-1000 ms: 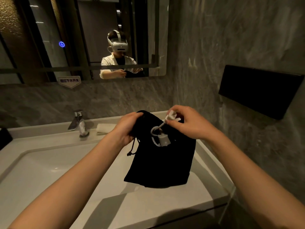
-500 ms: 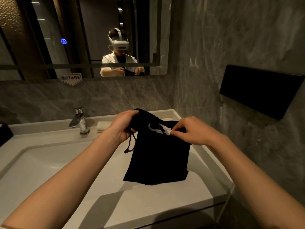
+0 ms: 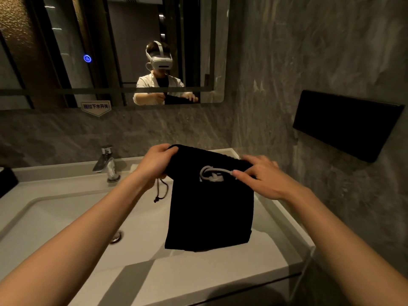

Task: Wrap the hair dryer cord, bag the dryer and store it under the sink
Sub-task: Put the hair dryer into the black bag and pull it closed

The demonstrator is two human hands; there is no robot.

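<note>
A black drawstring bag [image 3: 209, 215] hangs over the white sink basin [image 3: 72, 219]. My left hand [image 3: 157, 165] grips the left side of the bag's mouth. My right hand [image 3: 262, 177] pinches the right side of the mouth, fingertips on the white cord [image 3: 212, 171] that loops out of the opening. A white plug end [image 3: 215, 178] shows just below that loop. The dryer body is hidden inside the bag. A thin black drawstring [image 3: 161, 192] dangles under my left hand.
A chrome faucet [image 3: 107, 163] stands at the back left of the basin, the drain [image 3: 116, 237] below it. A black wall box [image 3: 346, 124] sticks out on the right wall. A mirror [image 3: 110, 49] is ahead. A dark object [image 3: 6, 180] sits at the far left.
My right hand has lowered the white plug and cord from above the bag into its mouth. Both hands have spread the bag's opening wider.
</note>
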